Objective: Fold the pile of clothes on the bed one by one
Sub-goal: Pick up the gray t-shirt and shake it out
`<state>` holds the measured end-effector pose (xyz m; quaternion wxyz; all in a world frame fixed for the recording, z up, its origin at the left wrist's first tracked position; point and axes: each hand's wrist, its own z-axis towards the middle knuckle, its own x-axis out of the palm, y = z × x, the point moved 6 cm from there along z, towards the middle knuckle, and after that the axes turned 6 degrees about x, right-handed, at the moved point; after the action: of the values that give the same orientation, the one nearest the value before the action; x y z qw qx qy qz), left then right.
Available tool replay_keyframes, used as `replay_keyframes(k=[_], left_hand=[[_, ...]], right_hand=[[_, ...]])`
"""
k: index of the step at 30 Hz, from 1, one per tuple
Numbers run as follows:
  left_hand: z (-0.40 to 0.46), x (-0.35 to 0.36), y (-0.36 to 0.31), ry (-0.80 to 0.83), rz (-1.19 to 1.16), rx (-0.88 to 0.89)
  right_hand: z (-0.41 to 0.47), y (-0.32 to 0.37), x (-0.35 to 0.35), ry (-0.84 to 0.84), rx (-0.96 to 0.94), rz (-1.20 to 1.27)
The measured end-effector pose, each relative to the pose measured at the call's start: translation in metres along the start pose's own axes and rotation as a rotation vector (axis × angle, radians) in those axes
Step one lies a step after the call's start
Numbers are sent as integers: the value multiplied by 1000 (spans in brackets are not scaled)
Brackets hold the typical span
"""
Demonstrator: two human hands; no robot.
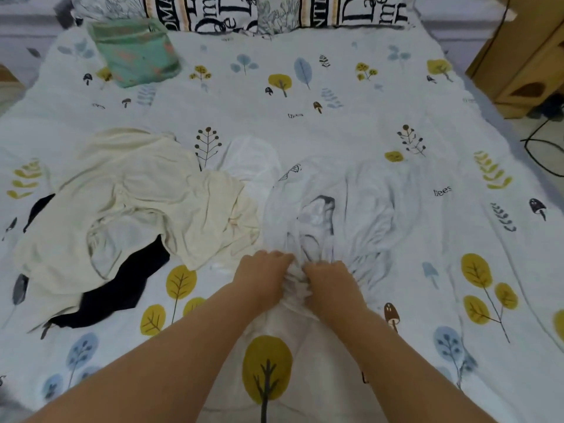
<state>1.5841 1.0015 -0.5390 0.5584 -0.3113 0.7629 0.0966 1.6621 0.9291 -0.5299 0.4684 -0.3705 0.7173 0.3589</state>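
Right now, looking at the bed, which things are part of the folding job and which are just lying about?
Part of the job:
- white crumpled garment, gripped by left hand and right hand
- cream loose shirt
- black cloth under it

Just lying about:
- green patterned fabric bag
- lettered pillows
- wooden cabinet
- black cable

My bed (320, 117) fills the frame, its white cover printed with trees and mushrooms. Lettered pillows (213, 13) line the top edge. A wooden cabinet (518, 56) stands upper right, black cables (543, 148) trailing on the pale floor below it.
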Motion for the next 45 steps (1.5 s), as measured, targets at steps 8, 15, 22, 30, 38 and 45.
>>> replay_keyframes(k=[8, 15, 22, 30, 38, 45], left_hand=[[-79, -44, -5, -2, 71, 126], [-163, -188, -18, -237, -91, 95], [-252, -322, -56, -425, -271, 176], [-345, -399, -102, -319, -832, 323], [-399, -424, -142, -446, -789, 454], [-442, -445, -112, -453, -728, 337]], right_hand=[[-92, -6, -42, 98, -2, 128], [-148, 17, -163, -107, -1, 279], [-226, 48, -347, -570, -121, 517], [-335, 113, -491, -547, -347, 923], [-427, 176, -549, -475, -561, 964], [-454, 164, -550, -401, -456, 885]])
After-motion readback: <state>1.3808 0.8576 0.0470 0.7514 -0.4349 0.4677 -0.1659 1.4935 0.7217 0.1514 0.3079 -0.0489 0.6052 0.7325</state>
